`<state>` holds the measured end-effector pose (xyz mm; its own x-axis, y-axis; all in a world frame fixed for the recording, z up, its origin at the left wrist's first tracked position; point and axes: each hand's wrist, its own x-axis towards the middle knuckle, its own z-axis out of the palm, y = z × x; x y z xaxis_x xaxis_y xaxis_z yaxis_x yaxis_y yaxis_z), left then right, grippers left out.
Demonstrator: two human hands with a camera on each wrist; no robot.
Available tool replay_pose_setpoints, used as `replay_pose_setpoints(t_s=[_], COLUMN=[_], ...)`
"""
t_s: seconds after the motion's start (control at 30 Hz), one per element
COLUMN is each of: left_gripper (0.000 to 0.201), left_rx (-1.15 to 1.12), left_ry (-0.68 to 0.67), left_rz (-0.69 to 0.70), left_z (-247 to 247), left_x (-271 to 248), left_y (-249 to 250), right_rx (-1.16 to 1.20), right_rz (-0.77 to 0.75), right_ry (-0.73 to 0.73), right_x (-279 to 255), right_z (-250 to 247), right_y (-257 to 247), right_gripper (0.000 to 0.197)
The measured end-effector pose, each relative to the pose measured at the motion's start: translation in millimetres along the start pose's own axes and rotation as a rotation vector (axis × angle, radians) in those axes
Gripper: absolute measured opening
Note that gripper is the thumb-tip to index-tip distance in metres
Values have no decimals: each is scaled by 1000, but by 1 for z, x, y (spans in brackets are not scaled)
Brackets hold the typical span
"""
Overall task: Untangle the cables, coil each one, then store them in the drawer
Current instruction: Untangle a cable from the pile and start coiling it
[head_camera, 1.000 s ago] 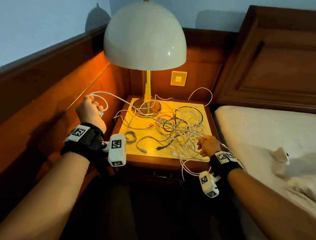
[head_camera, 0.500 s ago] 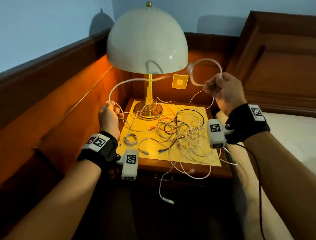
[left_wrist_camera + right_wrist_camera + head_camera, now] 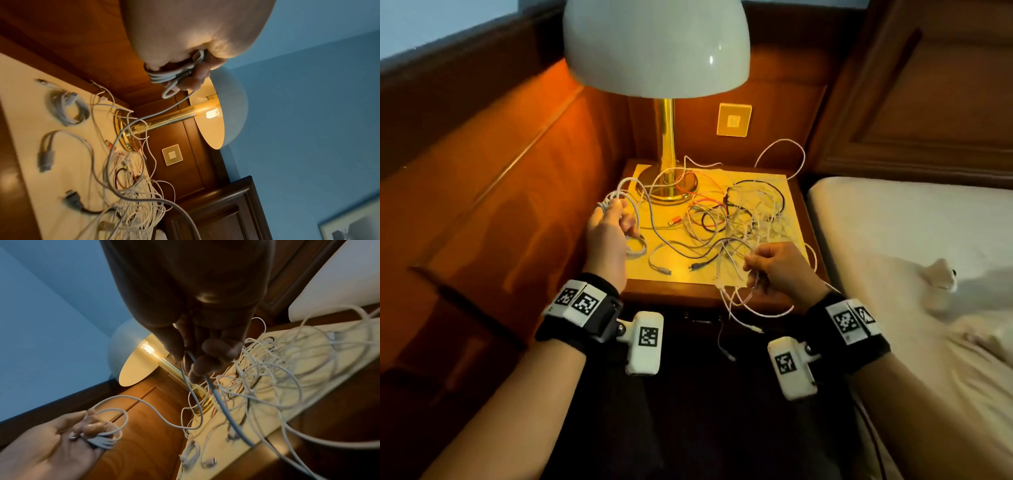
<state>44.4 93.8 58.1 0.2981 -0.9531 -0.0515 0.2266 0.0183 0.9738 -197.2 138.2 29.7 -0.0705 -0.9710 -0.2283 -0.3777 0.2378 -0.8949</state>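
A tangle of white, black and orange cables (image 3: 743, 219) lies on the nightstand top (image 3: 681, 274). My left hand (image 3: 609, 219) hovers over the left edge and grips several loops of a white cable (image 3: 174, 73), seen wound in my fingers (image 3: 96, 428). That cable's free length runs right into the pile. My right hand (image 3: 774, 267) sits at the front right of the top and pinches a grey-white cable (image 3: 207, 381) between thumb and fingers. A small coiled white cable (image 3: 635, 248) lies beside my left hand. More strands hang over the front edge (image 3: 743, 311).
A brass lamp (image 3: 666, 137) with a white dome shade (image 3: 654, 44) stands at the back of the nightstand, cables looped round its base. Wood panelling lines the left and back. A bed with white sheets (image 3: 893, 246) borders the right. A wall switch (image 3: 734, 120) sits behind.
My right hand came down from near the lampshade to the front right of the nightstand. The left hand moved forward over the left edge, still holding the white loops. The head view tilted down.
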Motion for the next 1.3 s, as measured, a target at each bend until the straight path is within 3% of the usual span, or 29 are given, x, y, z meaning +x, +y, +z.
replay_pose_setpoints(t_s=[0.23,0.4,0.5,0.63,0.7,0.77,0.9,0.93,1.0,1.1,1.23,1.3], left_gripper=[24,28,25,21,17,19,24,29,38,34,28,28], left_rx=[-83,-115,-106,-92,-125,-148,-312,-350,-383,-392,-336,-283], left_ry=[-41,-131,-222,-384,-447,-504,-489,-459,-399,-325,-239,-238], left_rz=[-66,-182,-286,-355,-402,-436,-497,-500,-472,-411,-300,-296], left_z=[-12,-11,-9,-2,1,0,-5,-7,-12,-18,-23,-21], left_x=[-39,-68,-78,-92,-98,-101,-93,-89,-81,-69,-59,-60], left_y=[-23,-36,-44,-47,-47,-47,-40,-38,-35,-30,-25,-23], right_rx=[-84,-351,-253,-136,-55,79,333,385,509,612,495,445], right_rz=[73,108,-3,-188,-255,-269,-157,-114,-53,-44,-12,22], right_ry=[-147,88,80,50,26,-6,-70,-84,-106,-128,-164,-157], right_x=[-41,-50,-58,-61,-62,-61,-55,-54,-52,-48,-51,-54], right_z=[24,36,46,63,71,78,79,78,74,66,59,64], right_y=[18,33,36,43,44,45,55,55,55,49,49,53], right_gripper=[35,61,89,98,92,70,14,9,16,15,10,16])
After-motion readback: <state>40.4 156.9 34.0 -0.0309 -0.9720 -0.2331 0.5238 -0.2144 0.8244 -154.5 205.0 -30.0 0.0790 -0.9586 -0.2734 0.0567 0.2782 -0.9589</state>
